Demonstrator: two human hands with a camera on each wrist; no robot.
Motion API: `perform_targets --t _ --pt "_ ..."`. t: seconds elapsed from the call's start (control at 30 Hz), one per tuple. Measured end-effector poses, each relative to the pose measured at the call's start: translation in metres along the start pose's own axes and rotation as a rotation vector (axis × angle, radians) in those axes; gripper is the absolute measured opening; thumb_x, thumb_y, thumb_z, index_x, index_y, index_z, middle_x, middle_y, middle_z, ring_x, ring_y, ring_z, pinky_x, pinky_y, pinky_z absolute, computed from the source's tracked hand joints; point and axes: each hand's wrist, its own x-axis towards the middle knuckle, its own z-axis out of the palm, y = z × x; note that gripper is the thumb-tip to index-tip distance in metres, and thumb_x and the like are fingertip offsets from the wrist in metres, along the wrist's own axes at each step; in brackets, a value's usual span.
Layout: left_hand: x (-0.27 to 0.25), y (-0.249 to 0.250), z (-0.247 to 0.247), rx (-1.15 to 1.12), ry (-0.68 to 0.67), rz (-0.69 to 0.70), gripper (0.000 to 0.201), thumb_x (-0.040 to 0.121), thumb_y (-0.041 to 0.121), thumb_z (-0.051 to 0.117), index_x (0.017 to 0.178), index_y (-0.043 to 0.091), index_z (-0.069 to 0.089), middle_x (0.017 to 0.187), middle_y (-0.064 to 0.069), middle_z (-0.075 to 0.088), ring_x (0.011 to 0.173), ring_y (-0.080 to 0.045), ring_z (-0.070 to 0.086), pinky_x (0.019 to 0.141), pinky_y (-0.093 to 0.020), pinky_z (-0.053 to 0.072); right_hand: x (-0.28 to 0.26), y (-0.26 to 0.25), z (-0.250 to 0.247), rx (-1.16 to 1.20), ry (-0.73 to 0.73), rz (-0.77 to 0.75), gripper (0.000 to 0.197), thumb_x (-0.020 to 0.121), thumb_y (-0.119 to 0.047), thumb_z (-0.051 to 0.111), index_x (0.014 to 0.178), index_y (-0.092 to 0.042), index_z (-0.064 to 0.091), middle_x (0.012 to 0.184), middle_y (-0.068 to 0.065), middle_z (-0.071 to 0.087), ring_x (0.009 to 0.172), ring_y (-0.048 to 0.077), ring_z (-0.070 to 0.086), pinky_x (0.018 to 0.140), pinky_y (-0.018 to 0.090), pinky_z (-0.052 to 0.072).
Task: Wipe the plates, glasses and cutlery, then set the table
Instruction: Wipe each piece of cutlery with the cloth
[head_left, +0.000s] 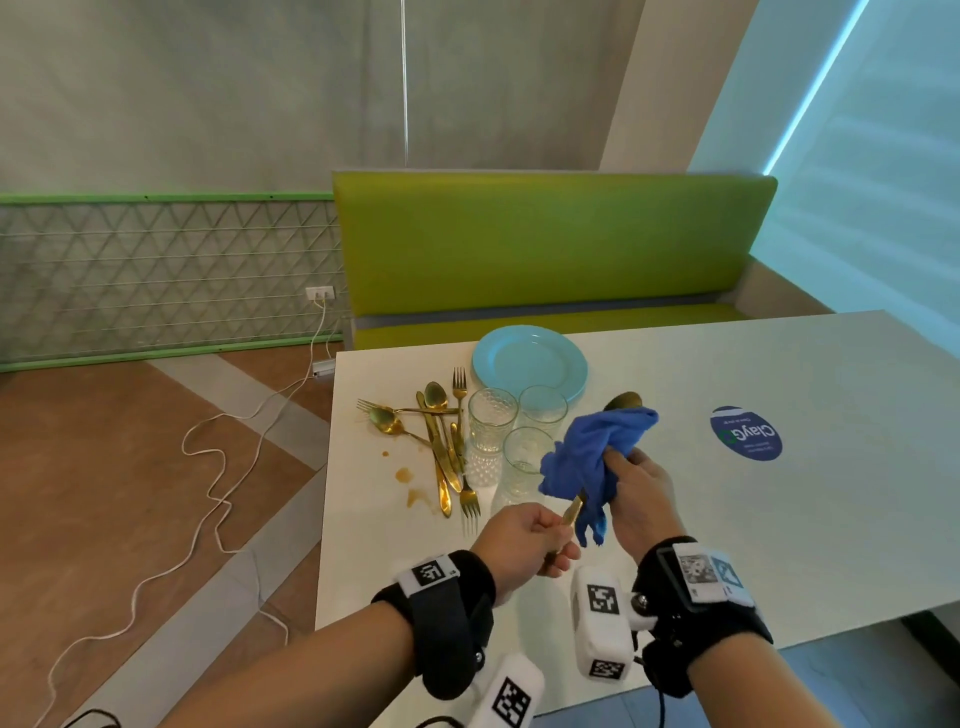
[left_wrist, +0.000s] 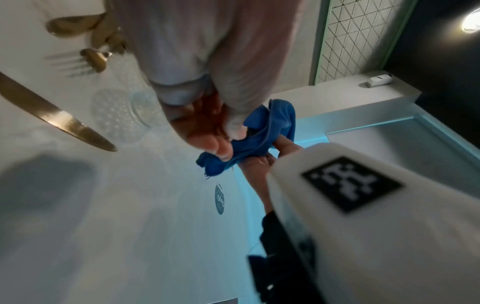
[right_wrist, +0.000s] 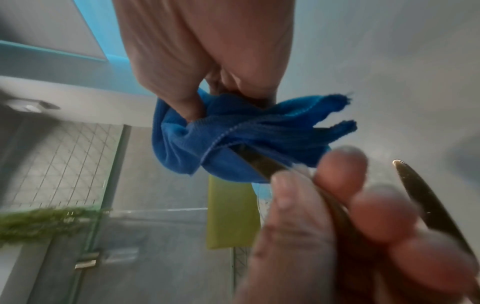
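Observation:
My left hand (head_left: 540, 540) grips the handle end of a gold spoon (head_left: 625, 401) just above the white table (head_left: 779, 519). My right hand (head_left: 631, 483) holds a blue cloth (head_left: 592, 457) bunched round the spoon's stem; only the bowl and the handle end stick out. In the right wrist view the cloth (right_wrist: 259, 133) wraps the handle (right_wrist: 257, 162), which the left fingers (right_wrist: 340, 164) pinch. Three clear glasses (head_left: 492, 418) stand behind the hands. Light blue plates (head_left: 530, 364) lie stacked at the table's far side. To the left lies a pile of gold cutlery (head_left: 441, 441).
Brown stains (head_left: 405, 474) mark the table beside the cutlery. A round blue sticker (head_left: 746, 434) is on the tabletop to the right. A green bench (head_left: 550, 244) runs behind the table. A white cable (head_left: 218, 467) trails over the floor on the left.

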Motion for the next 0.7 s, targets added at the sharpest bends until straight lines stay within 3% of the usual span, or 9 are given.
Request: perform_targets --t 0.07,0.2,0.27,0.33,0.4,0.5,0.57,0.63,0.7 --pt "-0.001 0.004 0.004 0.018 0.002 0.03 0.022 0.095 0.006 0.047 0.076 0.014 0.054 0.067 0.0 0.062 0.055 -0.008 0.053 0.055 -0.017 0.043 -0.004 0.007 0.0 -0.07 -0.045 -0.015 0.019 0.094 -0.007 0.047 0.079 -0.01 0.058 0.074 0.015 0.058 0.068 0.026 0.055 0.063 0.034 0.044" --pt "0.002 0.01 0.006 -0.008 0.026 0.028 0.028 0.092 -0.003 0.043 0.067 0.003 0.054 0.051 -0.004 0.054 0.035 -0.005 0.046 0.039 -0.017 0.038 -0.019 0.026 -0.003 -0.211 -0.229 0.006 0.012 0.093 -0.007 0.05 0.091 -0.003 0.06 0.069 0.014 0.062 0.048 0.014 0.058 0.045 0.024 0.047" --pt "0.0 0.007 0.007 0.035 0.015 0.005 0.026 0.094 0.001 0.044 0.071 0.004 0.056 0.059 -0.008 0.053 0.036 -0.004 0.047 0.041 -0.017 0.04 -0.02 0.029 -0.01 -0.252 -0.255 0.007 0.013 0.092 -0.005 0.049 0.096 0.0 0.061 0.079 0.017 0.065 0.062 0.019 0.062 0.056 0.027 0.051" --pt "-0.003 0.002 0.007 0.062 -0.04 -0.001 0.021 0.095 0.006 0.046 0.079 0.006 0.059 0.068 -0.009 0.058 0.044 -0.004 0.053 0.047 -0.015 0.044 -0.019 0.029 -0.018 -0.267 -0.253 0.002 0.014 0.092 -0.004 0.049 0.096 -0.001 0.062 0.09 0.023 0.066 0.079 0.028 0.061 0.073 0.04 0.05" --pt "-0.005 0.002 0.003 0.115 -0.098 -0.016 0.012 0.095 0.012 0.049 0.094 0.008 0.06 0.082 -0.01 0.064 0.059 -0.009 0.06 0.057 -0.016 0.051 -0.018 0.028 -0.025 -0.276 -0.233 0.009 0.014 0.092 -0.003 0.049 0.092 -0.005 0.062 0.091 0.022 0.066 0.084 0.032 0.061 0.08 0.045 0.049" --pt "0.003 0.011 -0.017 0.255 0.064 0.001 0.007 0.093 0.017 0.054 0.097 0.015 0.059 0.086 -0.005 0.066 0.075 -0.016 0.064 0.071 -0.024 0.055 -0.019 0.025 -0.035 -0.319 -0.246 0.004 0.014 0.091 -0.001 0.05 0.088 -0.006 0.062 0.084 0.016 0.067 0.08 0.03 0.061 0.073 0.038 0.05" --pt "0.013 0.016 -0.029 0.287 0.195 0.051 0.01 0.094 0.022 0.052 0.099 0.017 0.059 0.082 0.002 0.064 0.073 -0.012 0.058 0.064 -0.021 0.049 -0.022 0.025 -0.038 -0.36 -0.305 0.006 0.014 0.092 -0.002 0.049 0.09 -0.005 0.062 0.084 0.015 0.067 0.078 0.027 0.062 0.071 0.033 0.051" --pt "0.021 0.02 -0.027 0.268 0.191 0.076 0.017 0.094 0.025 0.053 0.105 0.016 0.063 0.088 0.0 0.065 0.077 -0.013 0.056 0.062 -0.019 0.046 -0.024 0.028 -0.034 -0.393 -0.373 0.01 0.015 0.092 -0.003 0.049 0.094 -0.005 0.063 0.088 0.015 0.069 0.079 0.024 0.064 0.071 0.031 0.052" --pt "0.026 0.018 -0.023 0.167 0.132 0.034 0.019 0.093 0.023 0.056 0.107 0.015 0.066 0.097 -0.004 0.067 0.088 -0.018 0.06 0.071 -0.024 0.05 -0.027 0.034 -0.027 -0.4 -0.41 0.016 0.017 0.093 -0.004 0.048 0.097 -0.005 0.064 0.09 0.015 0.07 0.081 0.023 0.065 0.073 0.03 0.054"
